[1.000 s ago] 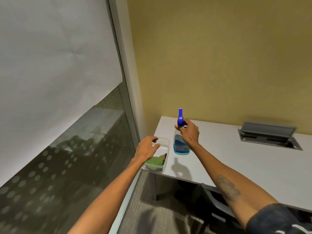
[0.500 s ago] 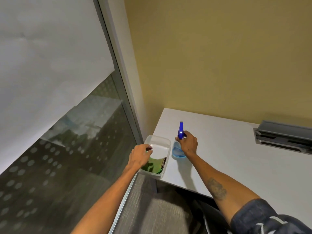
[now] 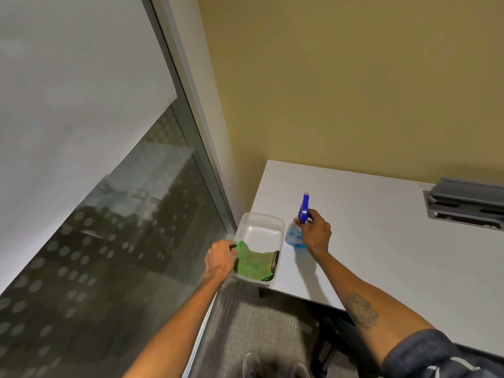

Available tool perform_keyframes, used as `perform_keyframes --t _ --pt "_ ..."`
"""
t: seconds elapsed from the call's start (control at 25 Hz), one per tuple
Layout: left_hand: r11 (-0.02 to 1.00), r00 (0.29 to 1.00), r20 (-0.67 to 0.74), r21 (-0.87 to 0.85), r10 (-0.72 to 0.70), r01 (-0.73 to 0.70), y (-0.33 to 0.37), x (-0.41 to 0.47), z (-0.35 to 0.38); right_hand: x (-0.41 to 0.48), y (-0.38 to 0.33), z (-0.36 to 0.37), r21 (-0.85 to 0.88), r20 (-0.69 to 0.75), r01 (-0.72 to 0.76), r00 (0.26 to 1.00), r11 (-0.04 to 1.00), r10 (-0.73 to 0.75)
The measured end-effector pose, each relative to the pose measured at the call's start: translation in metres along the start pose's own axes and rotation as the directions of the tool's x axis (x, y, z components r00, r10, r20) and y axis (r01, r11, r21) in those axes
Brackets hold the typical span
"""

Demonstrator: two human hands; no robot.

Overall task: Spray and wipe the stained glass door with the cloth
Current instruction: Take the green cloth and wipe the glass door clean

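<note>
The left hand [image 3: 221, 257] is closed on one corner of a green cloth [image 3: 252, 262]. The fingers pinch the top left edge of the cloth, and that corner is pulled up a little. The rest of the cloth lies in a clear plastic tub [image 3: 272, 221]. The cloth fills the near half of the tub. The far half of the tub is bare and white. A small dark thing [image 3: 276, 260] sits by the cloth at the right wall of the tub, but it is too small to tell what it is.

The right hand [image 3: 316, 232] is wrapped around the neck of a spray bottle [image 3: 294, 237]. The bottle has a dark blue top [image 3: 305, 205] that sticks up above the fingers. The round bottom part is clear with light blue liquid in it. The bottle stands on the white table [image 3: 381, 241], just beside the tub on its right side.

The tub sits at the near left corner of the table, right at the edge. The glass door [image 3: 114, 227] is on the left, next to the tub. Its lower part is dark with rows of pale dots, and its upper part is covered in white. A grey box [image 3: 469, 203] is set in the table far off to the right. The wall behind is yellow.
</note>
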State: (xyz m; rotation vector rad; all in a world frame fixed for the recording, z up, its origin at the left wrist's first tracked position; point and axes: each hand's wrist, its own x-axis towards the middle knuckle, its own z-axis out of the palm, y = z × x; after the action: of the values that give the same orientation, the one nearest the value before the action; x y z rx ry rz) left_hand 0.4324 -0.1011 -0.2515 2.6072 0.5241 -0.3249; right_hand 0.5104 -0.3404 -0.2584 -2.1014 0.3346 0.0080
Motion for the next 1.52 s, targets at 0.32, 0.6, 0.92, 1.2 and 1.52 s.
perform_keyframes --t 0.32,0.6,0.92,1.2,1.52 --pt "0.993 0.995 0.098 0.114 0.026 -0.037 -0.008 0.022 0.02 -0.005 0.008 0.009 0.106 -0.054 0.01 0.999 0.994 -0.005" --pt "0.982 0.992 0.124 0.186 0.007 -0.03 -0.015 0.03 0.037 -0.06 0.036 0.032 0.006 -0.25 0.039 0.968 0.999 -0.036" --pt "0.972 0.994 0.106 0.236 -0.011 -0.015 -0.019 0.042 0.053 -0.077 0.04 0.073 -0.227 0.277 0.04 0.961 0.973 0.025" --pt "0.959 0.994 0.091 0.27 0.062 -0.085 -0.018 0.043 0.065 -0.067 0.036 0.084 -0.304 0.406 0.115 0.913 0.946 0.02" --pt "0.991 0.991 0.063 -0.061 0.121 -0.117 -0.009 0.039 0.042 -0.048 0.006 0.078 -0.279 0.448 0.145 0.894 0.949 -0.005"
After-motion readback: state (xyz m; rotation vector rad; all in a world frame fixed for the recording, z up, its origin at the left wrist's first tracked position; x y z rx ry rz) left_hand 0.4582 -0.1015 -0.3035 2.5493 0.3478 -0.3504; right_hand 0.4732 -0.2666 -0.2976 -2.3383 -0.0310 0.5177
